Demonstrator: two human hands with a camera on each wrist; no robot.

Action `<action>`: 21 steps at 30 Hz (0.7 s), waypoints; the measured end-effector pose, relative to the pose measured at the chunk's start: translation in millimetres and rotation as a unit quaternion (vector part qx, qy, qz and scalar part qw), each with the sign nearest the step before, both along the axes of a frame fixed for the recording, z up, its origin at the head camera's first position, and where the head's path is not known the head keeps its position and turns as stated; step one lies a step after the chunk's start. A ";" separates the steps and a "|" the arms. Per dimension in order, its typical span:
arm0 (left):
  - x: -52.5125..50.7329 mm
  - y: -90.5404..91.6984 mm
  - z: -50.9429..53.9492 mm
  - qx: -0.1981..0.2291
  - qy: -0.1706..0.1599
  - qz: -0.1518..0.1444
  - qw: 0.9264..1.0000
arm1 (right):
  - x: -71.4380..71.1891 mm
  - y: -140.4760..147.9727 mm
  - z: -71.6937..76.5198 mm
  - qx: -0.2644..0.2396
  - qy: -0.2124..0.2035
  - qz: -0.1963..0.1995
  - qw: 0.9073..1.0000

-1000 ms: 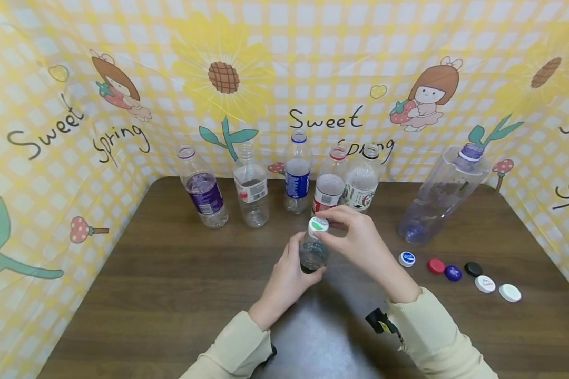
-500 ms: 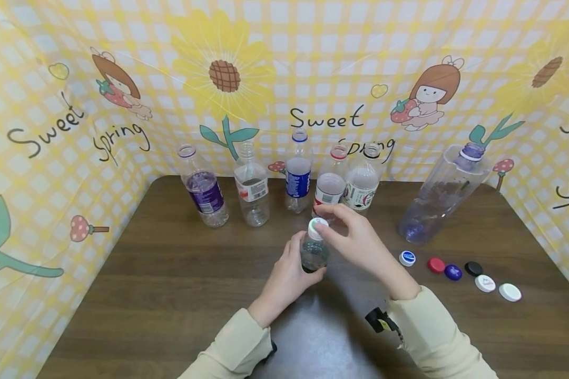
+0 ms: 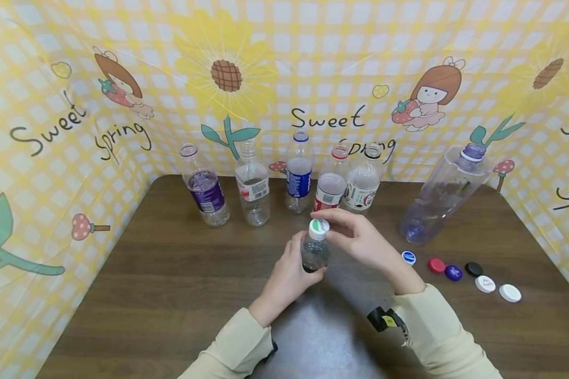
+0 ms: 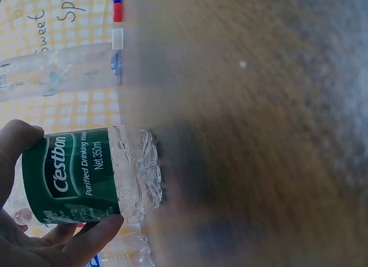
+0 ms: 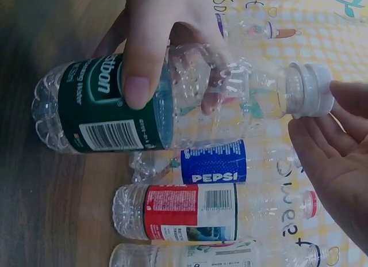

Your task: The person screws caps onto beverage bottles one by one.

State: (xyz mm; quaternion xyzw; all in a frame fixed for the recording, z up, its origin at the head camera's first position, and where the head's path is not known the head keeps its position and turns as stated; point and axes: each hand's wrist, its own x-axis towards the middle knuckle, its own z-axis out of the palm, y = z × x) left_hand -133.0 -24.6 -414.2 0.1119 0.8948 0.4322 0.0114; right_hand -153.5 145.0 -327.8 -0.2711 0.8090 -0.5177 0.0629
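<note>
My left hand point(image 3: 284, 281) grips a small clear plastic water bottle point(image 3: 314, 258) low around its body, over the tabletop. A green Cestbon label point(image 4: 72, 175) wraps the bottle in the left wrist view. On the bottle's mouth sits a white bottle cap point(image 3: 319, 229) with a green mark on top. My right hand point(image 3: 367, 247) pinches this cap between thumb and fingertips. The right wrist view has the thumb on one side of the cap's rim and the fingers on the other. Part of the bottle is hidden behind my left fingers.
Several capless bottles stand behind, including a purple-labelled bottle point(image 3: 205, 192) and a Pepsi bottle point(image 3: 298, 181). A large clear bottle point(image 3: 443, 195) stands at the right. Loose caps, such as a red cap point(image 3: 436, 265) and a black cap point(image 3: 473, 269), lie near my right forearm.
My right thumb has shifted from over the cap's top to its right side, and the index finger has come back to the far rim. The cap's print looks turned. The left hand stays put.
</note>
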 end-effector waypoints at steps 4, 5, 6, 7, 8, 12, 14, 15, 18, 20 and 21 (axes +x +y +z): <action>-0.3 0.3 -0.8 -0.001 -0.001 -0.001 1.000 | -1.1 0.3 -1.0 0.006 0.007 -0.013 1.000; -0.3 0.2 -0.9 0.000 -0.002 -0.001 1.000 | -1.3 -0.1 -1.2 0.006 0.007 -0.017 1.000; -0.3 0.2 -1.2 -0.001 -0.002 -0.001 1.000 | -1.6 -0.5 -1.4 0.005 0.007 -0.022 1.000; -0.3 0.3 -1.0 0.000 -0.002 0.000 1.000 | -1.9 -1.0 -1.4 0.004 0.008 -0.027 1.000; -0.4 0.3 -0.9 0.000 -0.002 0.000 1.000 | -2.2 -1.5 -1.4 0.005 0.010 -0.033 0.999; -0.5 0.6 -0.9 0.000 -0.006 0.001 1.000 | -3.4 -3.7 -2.1 0.005 0.009 -0.056 0.998; -0.5 0.5 -0.9 0.000 -0.008 0.000 1.000 | -4.1 -5.0 -2.5 0.008 0.007 -0.070 0.998; -0.5 0.5 -0.7 0.000 -0.009 0.000 1.000 | -4.3 -5.7 -2.7 0.008 0.006 -0.076 0.997; -0.6 0.2 -0.2 -0.001 -0.007 -0.001 1.000 | -4.7 -7.3 -2.8 0.014 0.007 -0.087 0.996; -0.7 -0.2 -0.2 -0.003 -0.006 -0.002 1.000 | -4.4 -7.4 -2.9 0.017 0.007 -0.078 0.997; -0.6 -0.4 -0.3 -0.004 -0.004 -0.002 1.000 | -4.2 -7.2 -3.0 0.017 0.009 -0.068 0.998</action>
